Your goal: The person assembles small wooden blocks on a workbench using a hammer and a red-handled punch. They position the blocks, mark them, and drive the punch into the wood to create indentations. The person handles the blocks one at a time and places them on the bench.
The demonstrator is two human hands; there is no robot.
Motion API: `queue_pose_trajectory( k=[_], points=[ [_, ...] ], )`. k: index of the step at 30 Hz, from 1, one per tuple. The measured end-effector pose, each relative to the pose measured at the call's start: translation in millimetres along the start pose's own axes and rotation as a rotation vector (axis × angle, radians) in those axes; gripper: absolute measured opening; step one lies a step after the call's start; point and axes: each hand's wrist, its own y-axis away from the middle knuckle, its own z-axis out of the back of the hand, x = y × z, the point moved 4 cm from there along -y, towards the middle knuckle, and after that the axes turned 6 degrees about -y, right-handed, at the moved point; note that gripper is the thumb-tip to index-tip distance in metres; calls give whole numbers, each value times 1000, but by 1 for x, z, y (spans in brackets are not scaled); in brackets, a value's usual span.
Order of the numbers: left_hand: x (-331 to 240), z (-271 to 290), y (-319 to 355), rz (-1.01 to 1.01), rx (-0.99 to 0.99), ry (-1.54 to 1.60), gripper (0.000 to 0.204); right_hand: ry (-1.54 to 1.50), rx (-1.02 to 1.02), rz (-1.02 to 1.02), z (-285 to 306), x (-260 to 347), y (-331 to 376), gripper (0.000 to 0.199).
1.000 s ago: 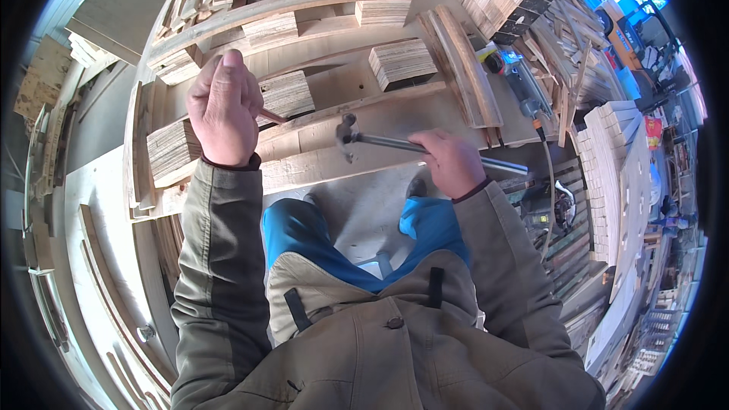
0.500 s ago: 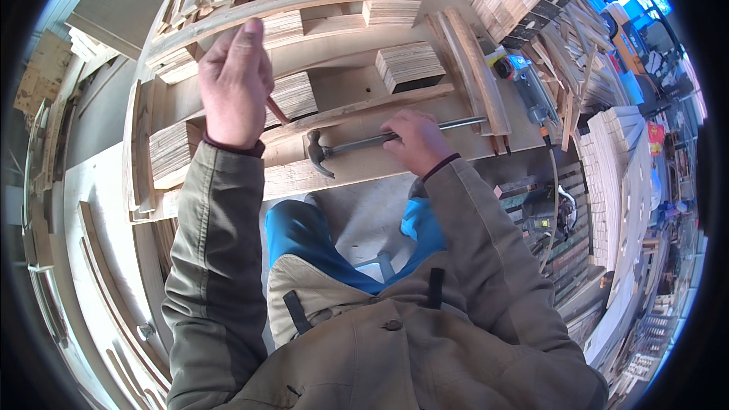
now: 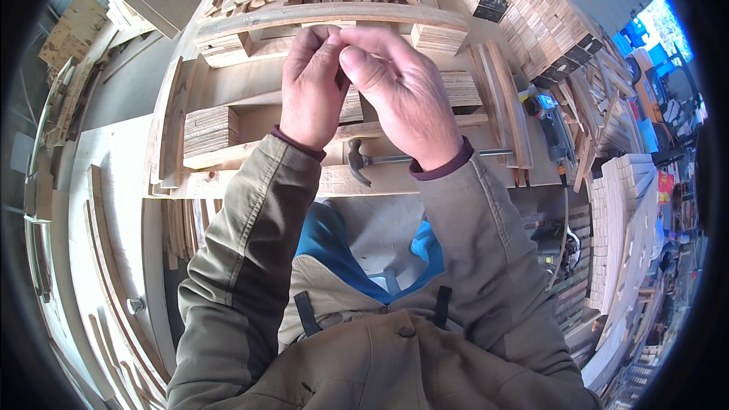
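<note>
My left hand [image 3: 310, 87] and my right hand [image 3: 406, 99] are raised together above a wooden frame [image 3: 326, 15] on the bench. Their fingertips meet and pinch a small dark thin piece [image 3: 339, 76], which the fingers mostly hide. A claw hammer [image 3: 361, 161] lies flat on a plank just below my wrists. Its metal handle runs to the right, and neither hand touches it.
Stacks of small plywood blocks [image 3: 209, 129] sit inside the frame. A power tool [image 3: 548, 118] rests at the right of the bench, next to long slats [image 3: 505, 99]. Piles of cut boards [image 3: 630, 205] fill the right side, and loose planks [image 3: 114, 258] lie at the left.
My right hand has laid the hammer on the plank and let it go. It then rose to join my left hand, which moved toward the middle.
</note>
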Motion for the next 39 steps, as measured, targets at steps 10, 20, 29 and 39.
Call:
queue_pose_trajectory(
  k=[10,20,29,39],
  points=[
    [47,117,-61,78,210,-1504,52,-64,-19,-54,-25,-22,-9,25],
    [78,136,-58,405,239,-1850,57,-308,-99,-133,-39,-34,-6,37],
    [86,139,-60,336,183,-1836,56,-133,-154,103,-45,-24,36,30],
    [90,141,-62,400,193,-1838,57,-92,99,245,-40,-22,95,24]
  ],
)
